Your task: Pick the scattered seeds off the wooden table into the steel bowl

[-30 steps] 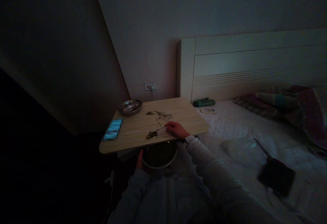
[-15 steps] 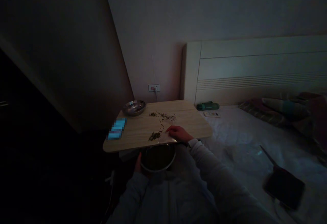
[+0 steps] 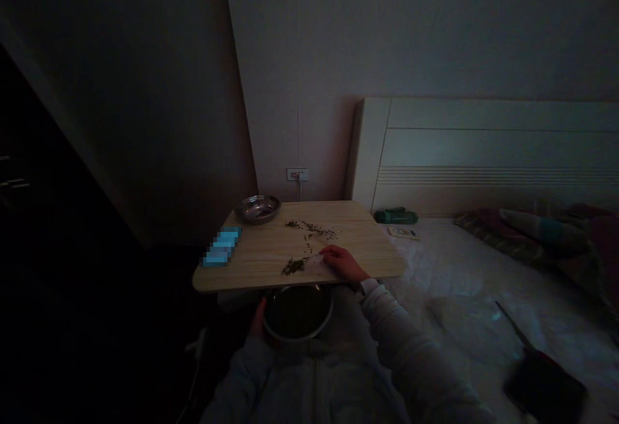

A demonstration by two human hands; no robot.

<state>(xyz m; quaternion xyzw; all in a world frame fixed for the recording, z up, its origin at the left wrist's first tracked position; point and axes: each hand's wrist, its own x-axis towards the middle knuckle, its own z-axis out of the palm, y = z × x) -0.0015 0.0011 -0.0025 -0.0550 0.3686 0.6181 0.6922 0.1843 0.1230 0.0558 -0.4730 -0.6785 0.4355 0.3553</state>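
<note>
My left hand (image 3: pixel 259 318) grips the left side of a metal bowl (image 3: pixel 321 330), held just below the front edge of the small wooden table (image 3: pixel 261 260). The bowl's inside is dark, and its contents are hard to make out. On the tabletop, my right hand (image 3: pixel 340 261) has its fingers closed on a thin, translucent plastic piece (image 3: pixel 315 263). Touching or very near that piece is a small pile of dark greenish grains (image 3: pixel 293 266). More loose grains (image 3: pixel 316 230) lie scattered farther back.
A second metal bowl (image 3: pixel 258 210) stands at the table's back left, with a phone (image 3: pixel 222 247) in front of it. Right of the table, the bed (image 3: pixel 435 269) bears a green bottle (image 3: pixel 396 216), a pale remote (image 3: pixel 404 233) and a dark, long-handled, flat object (image 3: pixel 544 385).
The camera view has tilted up slightly, so everything sits lower. My right hand and the plastic piece stay beside the front pile; the left hand still holds the bowl.
</note>
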